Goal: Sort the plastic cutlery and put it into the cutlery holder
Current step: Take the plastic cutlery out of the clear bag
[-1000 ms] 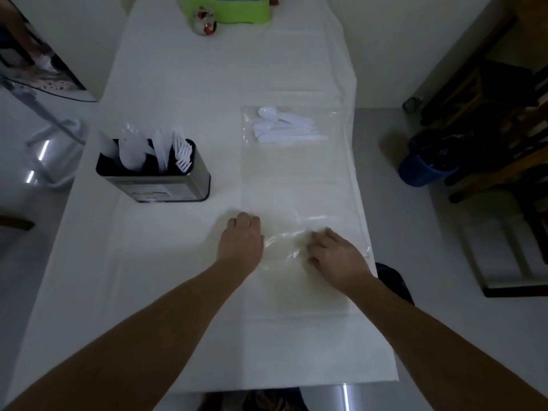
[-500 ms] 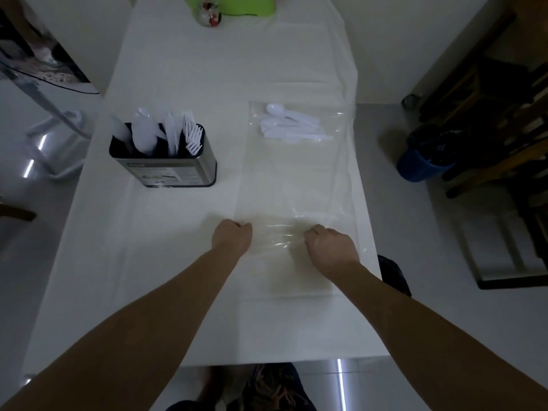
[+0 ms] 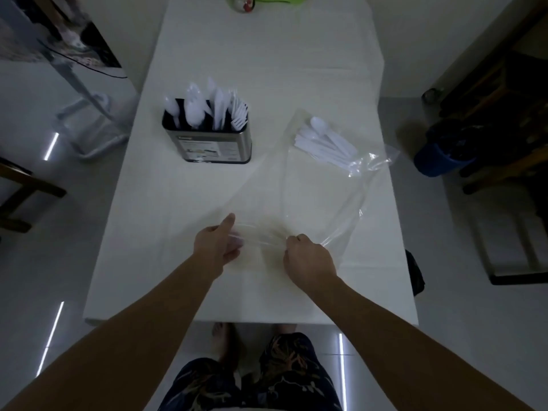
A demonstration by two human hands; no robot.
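Plastic cutlery [image 3: 323, 140] inside clear bag [image 3: 311, 185], near edge pinched by left hand [image 3: 215, 247] and right hand [image 3: 308, 259]; holder [image 3: 213, 143] label unreadable.

One head cam only, wide-angle w/ bent edges. Looks fwd and steeply down from above the near end of the surface [image 3: 184, 203], along its length. Forearms enter from bottom; floor [image 3: 44, 262] shows both sides, person's own feet under the near edge. No 2nd view to share.
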